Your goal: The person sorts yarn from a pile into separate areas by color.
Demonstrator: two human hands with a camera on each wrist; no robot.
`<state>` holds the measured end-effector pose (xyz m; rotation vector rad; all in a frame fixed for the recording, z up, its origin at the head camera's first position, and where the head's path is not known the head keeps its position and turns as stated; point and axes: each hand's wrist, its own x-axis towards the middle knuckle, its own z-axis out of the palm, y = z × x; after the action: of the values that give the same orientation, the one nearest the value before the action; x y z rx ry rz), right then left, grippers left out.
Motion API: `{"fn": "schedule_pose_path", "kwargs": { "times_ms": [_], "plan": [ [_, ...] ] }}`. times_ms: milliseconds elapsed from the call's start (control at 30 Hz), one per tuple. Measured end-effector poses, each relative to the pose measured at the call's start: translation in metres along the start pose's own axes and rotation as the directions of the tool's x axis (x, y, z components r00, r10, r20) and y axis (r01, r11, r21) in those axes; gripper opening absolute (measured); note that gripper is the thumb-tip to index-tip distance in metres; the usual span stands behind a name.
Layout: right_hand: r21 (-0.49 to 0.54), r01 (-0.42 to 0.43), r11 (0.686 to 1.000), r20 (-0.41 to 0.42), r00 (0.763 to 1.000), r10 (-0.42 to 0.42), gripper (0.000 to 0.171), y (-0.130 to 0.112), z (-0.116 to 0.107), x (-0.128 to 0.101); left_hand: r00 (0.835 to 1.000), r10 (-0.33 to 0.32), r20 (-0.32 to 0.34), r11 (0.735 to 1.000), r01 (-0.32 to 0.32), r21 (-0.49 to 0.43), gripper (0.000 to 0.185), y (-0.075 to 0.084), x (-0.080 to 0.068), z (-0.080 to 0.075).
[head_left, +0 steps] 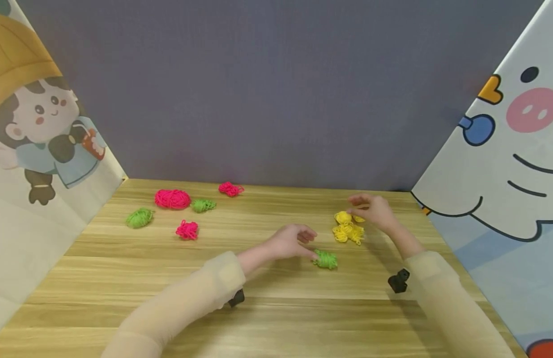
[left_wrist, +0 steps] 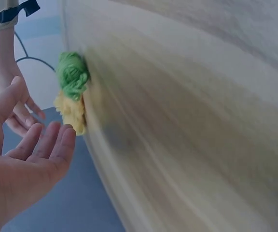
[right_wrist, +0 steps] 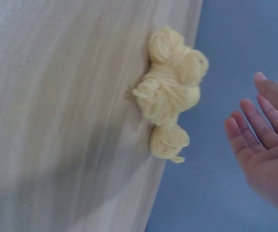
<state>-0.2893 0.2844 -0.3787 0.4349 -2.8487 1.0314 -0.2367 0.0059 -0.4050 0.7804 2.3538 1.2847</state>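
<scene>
My left hand (head_left: 291, 242) hovers over the table with loosely bent fingers and nothing in them. Its thumb tip overlaps the edge of a small green yarn bundle (head_left: 325, 259) in the head view; the left wrist view shows that green bundle (left_wrist: 73, 76) beyond the fingertips. Several yellow yarn bundles (head_left: 347, 232) lie clustered together on the right side. Just above and beside them is my right hand (head_left: 376, 213), its fingers relaxed and holding nothing. In the right wrist view a gap separates this hand (right_wrist: 269, 135) from the yellow bundles (right_wrist: 165, 94).
On the left of the wooden table (head_left: 276, 318) lie a large pink yarn bundle (head_left: 172, 199), two smaller pink ones (head_left: 187, 229) (head_left: 230, 189), and two green ones (head_left: 139, 218) (head_left: 203, 205). A grey panel (head_left: 267, 99) stands behind; printed panels flank both sides.
</scene>
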Motion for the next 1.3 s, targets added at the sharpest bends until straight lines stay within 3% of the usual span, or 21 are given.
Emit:
{"fn": "schedule_pose_path", "kwargs": {
  "times_ms": [667, 967, 1300],
  "plan": [
    [0.040, 0.056, 0.998, 0.010, 0.998, -0.057, 0.035, -0.033, -0.015, -0.022, 0.993, 0.091, -0.074, 0.993, -0.084, 0.085, 0.059, 0.002, -0.029, -0.059],
    [0.031, 0.053, 0.998, 0.015, 0.998, -0.053, 0.035, -0.046, -0.011, -0.035, 0.987, 0.092, -0.131, 0.992, -0.080, 0.098, 0.056, 0.000, -0.047, -0.089],
    [0.043, 0.132, 0.990, -0.026, 0.991, -0.131, 0.031, -0.056, -0.002, -0.047, 0.971, 0.120, -0.208, 0.990, -0.103, 0.093, 0.054, -0.006, -0.065, -0.118]
  ]
}}
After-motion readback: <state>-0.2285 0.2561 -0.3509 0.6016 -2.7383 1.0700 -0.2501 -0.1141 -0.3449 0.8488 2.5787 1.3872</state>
